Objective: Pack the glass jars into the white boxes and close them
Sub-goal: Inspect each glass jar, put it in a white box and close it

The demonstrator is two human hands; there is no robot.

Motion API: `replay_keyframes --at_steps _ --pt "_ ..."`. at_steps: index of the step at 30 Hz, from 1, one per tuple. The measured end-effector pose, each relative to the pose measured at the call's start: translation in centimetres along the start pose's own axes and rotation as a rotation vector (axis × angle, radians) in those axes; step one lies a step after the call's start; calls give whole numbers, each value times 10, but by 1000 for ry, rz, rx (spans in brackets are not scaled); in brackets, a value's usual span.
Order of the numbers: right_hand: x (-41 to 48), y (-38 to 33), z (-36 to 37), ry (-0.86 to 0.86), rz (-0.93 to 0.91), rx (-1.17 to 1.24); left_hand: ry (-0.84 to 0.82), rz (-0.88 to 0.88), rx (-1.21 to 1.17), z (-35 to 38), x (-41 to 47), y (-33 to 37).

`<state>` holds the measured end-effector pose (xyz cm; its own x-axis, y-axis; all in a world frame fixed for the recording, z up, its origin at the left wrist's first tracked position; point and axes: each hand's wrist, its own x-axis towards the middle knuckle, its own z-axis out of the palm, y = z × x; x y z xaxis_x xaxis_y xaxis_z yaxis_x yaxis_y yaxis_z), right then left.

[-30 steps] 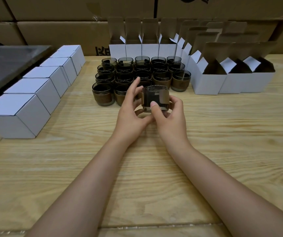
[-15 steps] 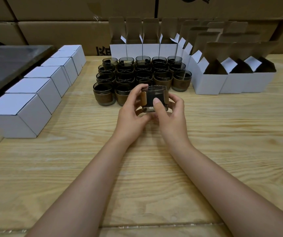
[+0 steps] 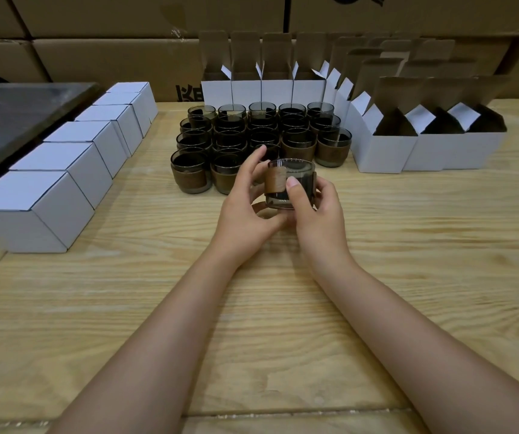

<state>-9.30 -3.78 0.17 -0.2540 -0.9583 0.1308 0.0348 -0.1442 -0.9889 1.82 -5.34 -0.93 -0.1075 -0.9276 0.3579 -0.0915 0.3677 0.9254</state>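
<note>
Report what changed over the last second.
Both hands turned the held jar in place: its brown sleeve covered the front, now bare dark glass faces the camera. The left hand curled its once-straight forefinger; the right hand keeps its grip. The table jars, closed boxes and open boxes stayed put.

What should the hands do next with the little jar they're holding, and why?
Probably carry the jar to the right and lower it into the nearest open white box. The left hand and right hand both hold it, and that box stands close by with its flaps up.
</note>
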Motion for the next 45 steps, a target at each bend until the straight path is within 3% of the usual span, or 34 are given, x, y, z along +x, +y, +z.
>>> replay_keyframes --at_steps 9,19,24,37,45 --pt "1 -3 3 -51 119 119 -13 6 49 0 2 -2" --pt "-2 -2 0 5 -2 -111 72 42 45 1 2 0" --pt "-1 -1 1 8 -43 -111 87 55 103 2 2 0" --pt "2 -2 3 -44 118 298 16 2 36 0 0 -1" --pt "3 -2 0 -98 166 324 35 60 85 1 2 -1"
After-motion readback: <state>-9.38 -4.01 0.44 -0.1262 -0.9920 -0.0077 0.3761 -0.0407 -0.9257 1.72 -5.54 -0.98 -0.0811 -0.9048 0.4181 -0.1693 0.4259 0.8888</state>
